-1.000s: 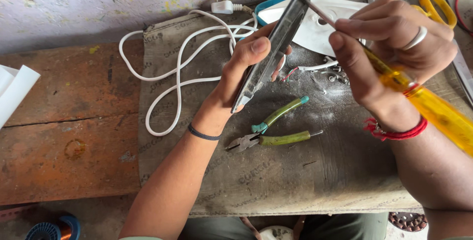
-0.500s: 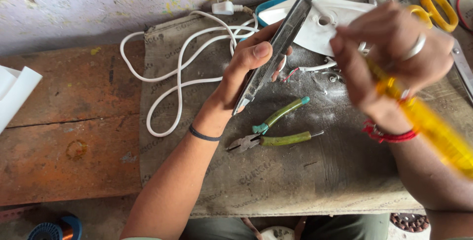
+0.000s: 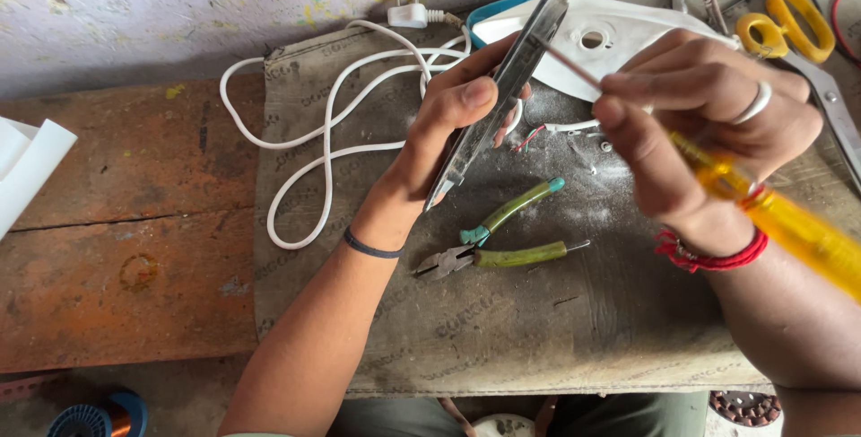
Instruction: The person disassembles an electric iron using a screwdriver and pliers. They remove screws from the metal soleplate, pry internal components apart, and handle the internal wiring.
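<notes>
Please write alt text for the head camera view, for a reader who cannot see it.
A person's left hand holds a flat metal plate on edge while the right hand puts a yellow-handled screwdriver to it. Below them, green-handled pliers lie on a grey mat, with a coiled white power cord, a white plastic housing and yellow-handled scissors behind.

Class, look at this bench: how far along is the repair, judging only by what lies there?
Done: the white casing lies apart from the metal plate, with loose wires and screws bare on the mat. In hand: the left hand holds the plate on edge, and the right hand sets the yellow screwdriver tip against it. Left: casing and plate are not rejoined; pliers lie unused.
</notes>
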